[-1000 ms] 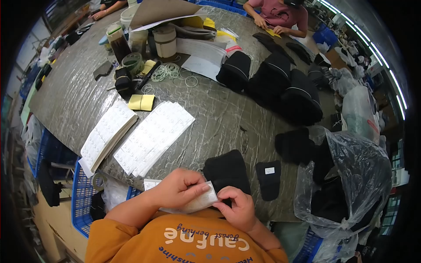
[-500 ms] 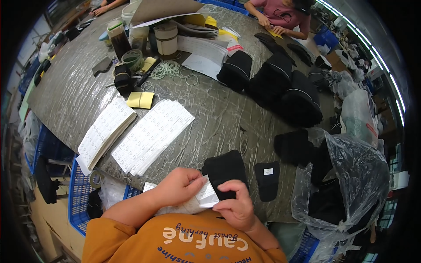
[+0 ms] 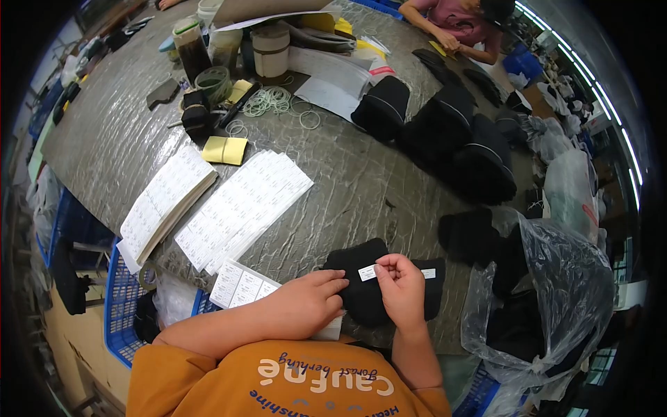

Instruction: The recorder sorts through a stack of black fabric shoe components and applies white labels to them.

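Between the thumb and fingers of my right hand [image 3: 401, 288] is a small white label [image 3: 367, 273], held over a black fabric piece [image 3: 365, 306]. My left hand [image 3: 316, 299] holds nothing; its fingers lie stretched out, the tips touching the left edge of that piece. Under my left wrist and forearm is a sheet of white labels [image 3: 240, 286], partly covered. Just right of the piece lies another black piece [image 3: 432, 295], with a white label on it, partly hidden by my right hand.
Stacks of printed label sheets [image 3: 243, 208] lie at the left, near a yellow pad [image 3: 224, 150] and rubber bands [image 3: 267, 101]. Bundled black pieces [image 3: 445, 132] stand at the far right, with a clear plastic bag [image 3: 549, 299] nearer. Another person [image 3: 458, 31] works across the table.
My right hand has come away from the label sheet with a label and moved up over the black piece. My left hand has let the sheet down and shifted right onto the piece's edge.
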A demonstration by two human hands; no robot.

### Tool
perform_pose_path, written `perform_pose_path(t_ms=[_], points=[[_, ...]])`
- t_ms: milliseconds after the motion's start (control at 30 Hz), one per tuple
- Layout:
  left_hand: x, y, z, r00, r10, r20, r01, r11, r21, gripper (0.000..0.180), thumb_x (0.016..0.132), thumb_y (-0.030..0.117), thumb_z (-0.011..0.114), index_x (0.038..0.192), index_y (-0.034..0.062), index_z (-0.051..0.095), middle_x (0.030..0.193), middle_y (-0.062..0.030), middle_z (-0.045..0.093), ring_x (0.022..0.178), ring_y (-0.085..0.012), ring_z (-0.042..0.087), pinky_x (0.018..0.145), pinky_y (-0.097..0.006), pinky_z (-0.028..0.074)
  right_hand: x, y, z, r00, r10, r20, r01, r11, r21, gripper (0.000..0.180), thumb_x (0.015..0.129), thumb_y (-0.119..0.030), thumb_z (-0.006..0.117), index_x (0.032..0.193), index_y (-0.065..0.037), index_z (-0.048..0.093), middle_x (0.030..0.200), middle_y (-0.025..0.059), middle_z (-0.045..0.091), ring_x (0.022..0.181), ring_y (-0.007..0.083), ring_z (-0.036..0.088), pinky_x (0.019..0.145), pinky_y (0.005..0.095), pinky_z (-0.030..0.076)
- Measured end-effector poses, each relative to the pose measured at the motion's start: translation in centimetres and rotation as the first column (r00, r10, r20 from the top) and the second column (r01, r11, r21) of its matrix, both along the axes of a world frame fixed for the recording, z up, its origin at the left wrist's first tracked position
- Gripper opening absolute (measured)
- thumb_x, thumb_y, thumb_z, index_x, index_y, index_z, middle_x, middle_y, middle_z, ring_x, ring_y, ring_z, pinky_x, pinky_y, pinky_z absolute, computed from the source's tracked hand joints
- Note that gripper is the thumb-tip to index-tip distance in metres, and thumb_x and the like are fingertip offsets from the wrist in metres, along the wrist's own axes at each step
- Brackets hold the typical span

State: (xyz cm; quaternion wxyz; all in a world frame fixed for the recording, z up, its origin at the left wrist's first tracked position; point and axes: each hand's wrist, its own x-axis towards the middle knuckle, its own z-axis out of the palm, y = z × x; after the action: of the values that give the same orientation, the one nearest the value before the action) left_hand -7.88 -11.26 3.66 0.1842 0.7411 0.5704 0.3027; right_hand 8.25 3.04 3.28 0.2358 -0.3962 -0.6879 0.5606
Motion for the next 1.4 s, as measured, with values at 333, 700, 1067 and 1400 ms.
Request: perform_pose_path(t_ms=[333, 700, 1067, 1400], points=[[-0.2, 0.2, 0.3, 0.999, -0.034, -0.001, 0.034, 0.999, -0.029, 0.020, 0.085, 0.017, 0.064, 0.080, -0.0023, 0.061, 0.122, -0.0227, 0.059, 0.123, -0.0381, 0.050, 0.101, -0.043, 0.044, -0.6, -0.5, -0.6, 0.997, -0.020, 0.079, 0.016, 0.998, 0.058, 0.005, 0.085, 0.000, 0.065, 0.090, 0.003, 0.064, 0.072, 0.0010, 0.062, 0.059, 0.0023, 0.051, 0.054, 0.0199, 0.043], [-0.2, 0.3, 0.3, 0.999, -0.046, -0.023, 0.045, 0.998, -0.033, 0.020, 0.086, 0.018, 0.063, 0.081, -0.0019, 0.061, 0.122, -0.0226, 0.059, 0.122, -0.0376, 0.050, 0.099, -0.042, 0.045, -0.8, -0.5, -0.8, 0.997, -0.013, 0.079, 0.004, 0.993, 0.114, 0.003, 0.088, 0.001, 0.063, 0.091, 0.002, 0.063, 0.070, -0.0063, 0.054, 0.060, -0.0021, 0.042, 0.052, 0.0154, 0.034], [0.2, 0.8, -0.1, 0.987, -0.078, -0.139, 0.069, 0.995, -0.068, 0.020, 0.083, 0.017, 0.056, 0.083, -0.0006, 0.064, 0.137, -0.0219, 0.048, 0.121, -0.0321, 0.049, 0.107, -0.045, 0.032, -0.7, -0.6, -0.1, 0.992, -0.081, 0.096, 0.070, 0.992, 0.106, 0.037, 0.081, 0.003, 0.066, 0.114, 0.000, 0.049, 0.073, 0.0059, 0.064, 0.059, 0.0087, 0.058, 0.058, 0.0241, 0.047], [0.4, 0.8, 0.1, 0.983, -0.075, -0.169, 0.064, 0.995, -0.071, 0.020, 0.084, 0.017, 0.055, 0.085, -0.0005, 0.065, 0.136, -0.0214, 0.049, 0.119, -0.0299, 0.050, 0.108, -0.046, 0.031, -1.0, 0.0, -0.2, 0.976, -0.090, 0.200, 0.072, 0.993, 0.094, 0.034, 0.079, 0.000, 0.069, 0.107, -0.001, 0.049, 0.071, 0.0088, 0.065, 0.059, 0.0146, 0.062, 0.058, 0.0278, 0.049]])
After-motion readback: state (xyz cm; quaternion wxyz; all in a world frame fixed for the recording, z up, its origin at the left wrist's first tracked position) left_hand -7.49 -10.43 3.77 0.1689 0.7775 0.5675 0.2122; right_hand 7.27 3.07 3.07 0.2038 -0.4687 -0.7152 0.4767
